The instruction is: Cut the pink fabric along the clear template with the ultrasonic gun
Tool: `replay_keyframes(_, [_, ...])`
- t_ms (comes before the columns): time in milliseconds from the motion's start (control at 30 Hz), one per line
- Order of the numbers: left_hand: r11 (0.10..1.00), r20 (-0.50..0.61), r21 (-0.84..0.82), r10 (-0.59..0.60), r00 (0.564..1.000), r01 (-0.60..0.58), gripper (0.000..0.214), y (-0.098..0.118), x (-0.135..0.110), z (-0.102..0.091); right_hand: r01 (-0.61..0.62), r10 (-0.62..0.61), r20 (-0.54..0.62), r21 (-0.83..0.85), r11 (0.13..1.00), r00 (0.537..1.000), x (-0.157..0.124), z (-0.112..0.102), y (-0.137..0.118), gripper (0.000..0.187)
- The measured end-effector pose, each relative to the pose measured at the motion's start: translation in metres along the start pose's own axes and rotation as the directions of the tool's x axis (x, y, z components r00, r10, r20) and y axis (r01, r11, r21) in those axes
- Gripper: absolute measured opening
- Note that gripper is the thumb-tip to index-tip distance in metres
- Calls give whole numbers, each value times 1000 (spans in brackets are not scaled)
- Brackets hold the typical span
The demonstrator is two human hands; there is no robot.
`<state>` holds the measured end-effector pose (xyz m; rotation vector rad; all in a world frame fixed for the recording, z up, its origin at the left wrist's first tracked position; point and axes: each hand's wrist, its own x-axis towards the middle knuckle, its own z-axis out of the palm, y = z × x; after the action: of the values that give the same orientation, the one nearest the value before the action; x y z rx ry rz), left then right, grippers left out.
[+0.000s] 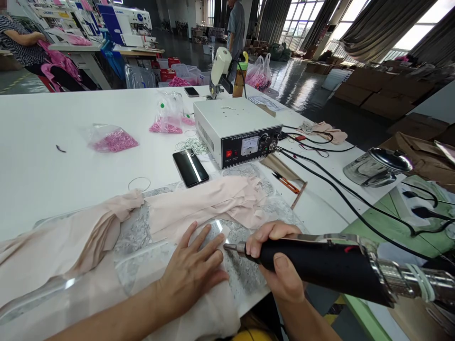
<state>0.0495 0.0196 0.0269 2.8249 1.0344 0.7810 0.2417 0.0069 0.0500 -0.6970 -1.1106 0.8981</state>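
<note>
My right hand (280,263) is wrapped round the black barrel of a handheld ultrasonic welder (316,263). Its thin metal tip points left and meets the work close to my left fingertips. My left hand (197,267) lies flat with fingers spread, pressing on a clear plastic template (122,265) over pale pink fabric (167,327). Beyond my fingers lies a bunched stack of pale pink fabric pieces (202,199). Another folded stack of fabric (81,237) rests at the left. A speckled grey board shows beneath the plastic.
A white control box (241,128) with a dial and cables stands behind the work. Around it are a phone (191,168), orange thread snips (287,183), a glass mug (377,166) and bags of pink bits (113,139). Black cables (341,189) run along the right. Two people are in the background.
</note>
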Motion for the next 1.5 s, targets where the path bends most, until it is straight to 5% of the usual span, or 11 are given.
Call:
replay_keyframes(367, [1000, -8, 6, 20, 1000, -19, 27, 0, 0, 0, 39, -41, 52, 27, 999, 998, 1, 1, 0, 13])
replay_keyframes(533, [998, 26, -39, 54, 998, -53, 26, -6, 2, -6, 61, -54, -90, 76, 995, 994, 2, 3, -14, 14])
replay_keyframes(733, [984, 132, -171, -32, 991, 55, 22, -16, 6, -41, -7, 34, -267, 104, 995, 963, -13, -7, -40, 15])
replay_keyframes(1000, [936, 111, -102, -326, 939, 337, 23, 19, -60, -77, -26, 61, -283, 127, 992, 957, -19, -17, -38, 15])
replay_keyframes(1200, [973, 132, -52, -217, 967, 225, 36, 54, -85, -58, -34, 68, -188, 181, 983, 980, -4, -8, -23, 17])
replay_keyframes(1333, [975, 71, -16, -221, 973, 222, 26, 50, -91, -46, -40, 71, -138, 216, 976, 988, -3, -6, -18, 17])
replay_keyframes(1500, [978, 127, 1, -206, 970, 208, 27, 43, -93, -61, -40, 70, -159, 185, 982, 985, -5, -13, -19, 16])
